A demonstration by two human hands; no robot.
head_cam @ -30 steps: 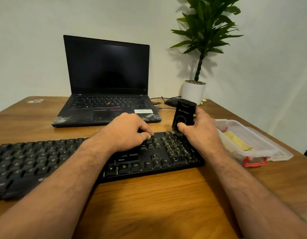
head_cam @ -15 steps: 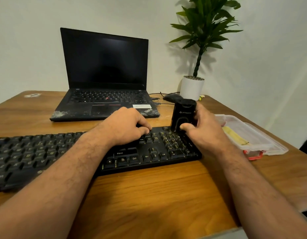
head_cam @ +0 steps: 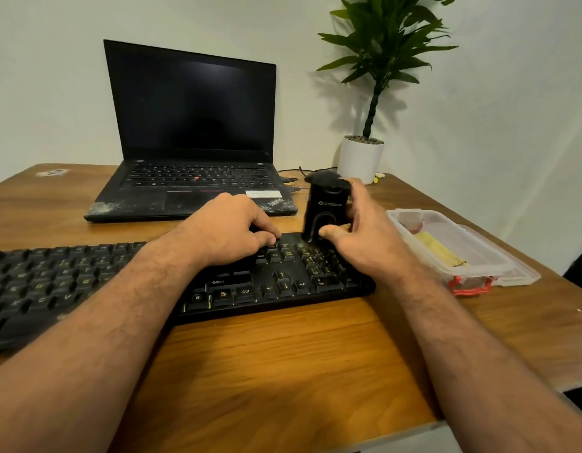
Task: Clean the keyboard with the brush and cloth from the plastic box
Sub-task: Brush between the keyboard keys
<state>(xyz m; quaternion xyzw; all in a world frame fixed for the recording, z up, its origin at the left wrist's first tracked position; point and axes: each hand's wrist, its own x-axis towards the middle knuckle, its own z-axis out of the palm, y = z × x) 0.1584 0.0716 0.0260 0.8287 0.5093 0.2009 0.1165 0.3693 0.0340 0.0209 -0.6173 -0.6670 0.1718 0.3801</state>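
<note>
A black keyboard (head_cam: 276,282) lies across the wooden desk in front of me. My right hand (head_cam: 364,237) grips a black brush (head_cam: 327,207), upright with its lower end on the keyboard's far right corner above the number pad. My left hand (head_cam: 230,230) rests with curled fingers on the keys just left of the brush, holding the keyboard down. To the right stands the clear plastic box (head_cam: 488,256) with red latches, its lid off beside it, and a folded yellow cloth (head_cam: 439,250) lies inside.
An open black laptop (head_cam: 191,132) with a dusty palm rest stands behind the keyboard. A potted plant (head_cam: 361,158) in a white pot is at the back right, with cables and a dark object beside it. The desk's front edge (head_cam: 413,429) is near me.
The view has shifted slightly. The brush has moved a little along the keyboard's far right corner. My left hand stays on the keys.
</note>
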